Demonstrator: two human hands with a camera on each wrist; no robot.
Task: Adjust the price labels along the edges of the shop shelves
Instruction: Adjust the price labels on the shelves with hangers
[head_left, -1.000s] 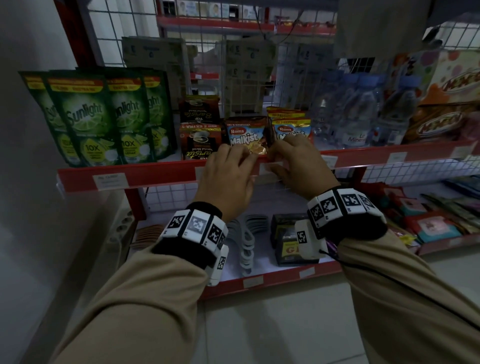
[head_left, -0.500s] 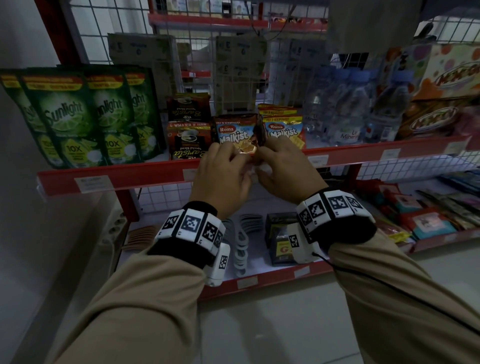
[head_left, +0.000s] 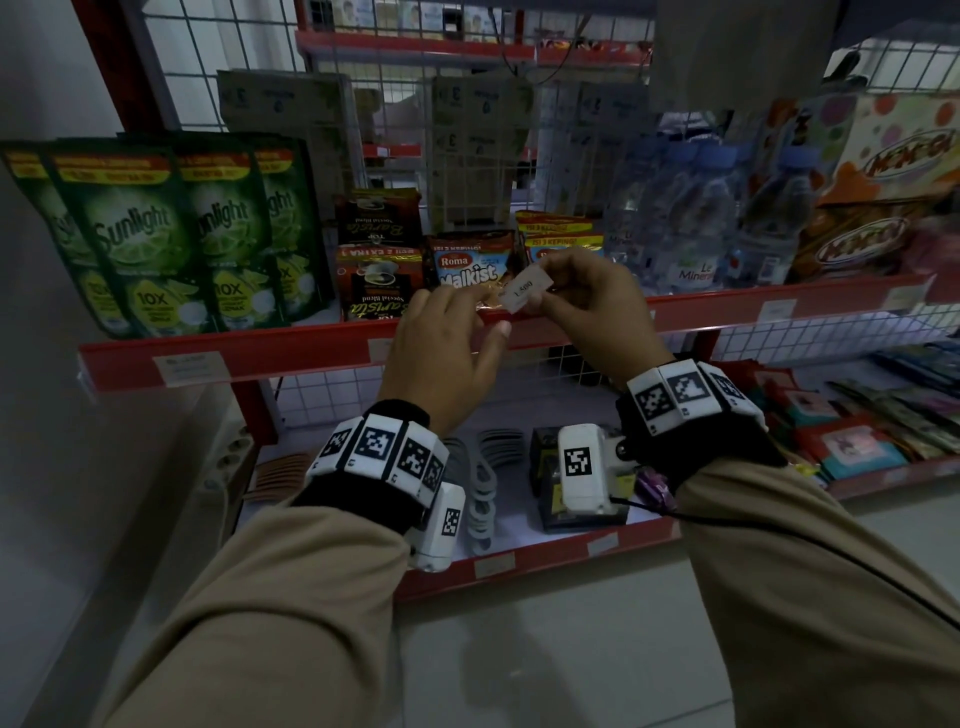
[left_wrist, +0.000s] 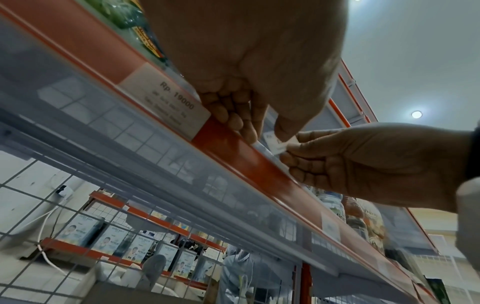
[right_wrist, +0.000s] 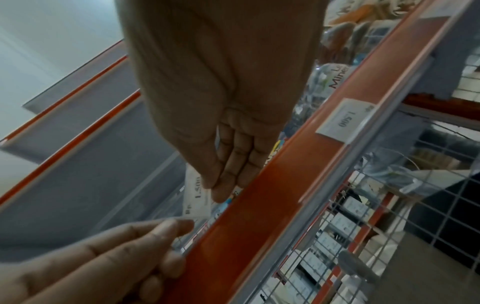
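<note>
One flat paper price label (head_left: 523, 292) pinched in right hand (head_left: 587, 306) grip; left hand (head_left: 441, 353) loosely curled, empty.

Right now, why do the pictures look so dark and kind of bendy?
Head view: dim light, wide lens bows the red shelf edge; right side smeared. Left wrist view: ceiling lamp glares, the price label reads sharp. Right wrist view: the left hand is blurred, while the right hand looms huge.

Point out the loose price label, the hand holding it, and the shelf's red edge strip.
price label (head_left: 523, 291), head view, printed face.
right hand (head_left: 587, 306), head view, back of hand.
red edge strip (head_left: 291, 353), head view, bare front.
</note>
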